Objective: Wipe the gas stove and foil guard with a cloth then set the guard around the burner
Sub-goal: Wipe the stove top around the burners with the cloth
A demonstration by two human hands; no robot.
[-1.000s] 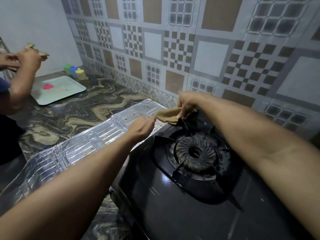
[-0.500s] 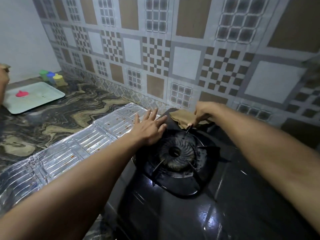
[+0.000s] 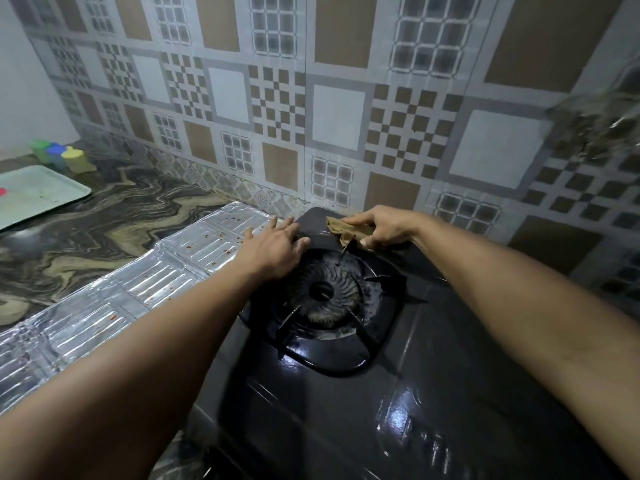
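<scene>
A black gas stove (image 3: 433,403) fills the lower right, with its round burner (image 3: 323,292) and pan support in the middle. My right hand (image 3: 384,226) presses a tan cloth (image 3: 341,230) onto the stove's far edge behind the burner. My left hand (image 3: 277,249) lies flat with fingers spread on the stove's far left corner, holding nothing. The silver foil guard (image 3: 114,299) lies unfolded flat on the counter left of the stove, speckled with red-brown spots.
A patterned tile wall (image 3: 339,116) rises right behind the stove. On the marbled counter (image 3: 104,216) at far left lies a pale green tray (image 3: 38,194) and three small coloured containers (image 3: 64,155). A clear plastic item (image 3: 602,112) hangs at upper right.
My left hand let go of the cloth and now rests open on the stove. My right hand slid the cloth along the stove's back edge. The view shifted right; the other person's arms are out of frame.
</scene>
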